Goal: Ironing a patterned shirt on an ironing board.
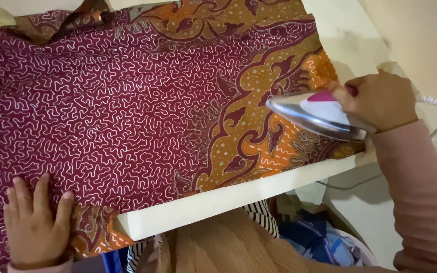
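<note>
A maroon batik cloth [112,101] with white squiggles and an orange-brown border lies spread over a white padded ironing board [238,194]. My left hand [36,222] presses flat on the cloth at its lower left edge, fingers apart. My right hand [378,101] grips the pink handle of a white and silver iron [312,114]. The iron rests on the orange border at the cloth's right end, its tip pointing left.
The iron's white cord [433,103] runs off behind my right hand. Below the board's near edge lie a striped cloth [261,215] and a pile of blue clothes [319,240]. A pale floor [421,35] shows at the upper right.
</note>
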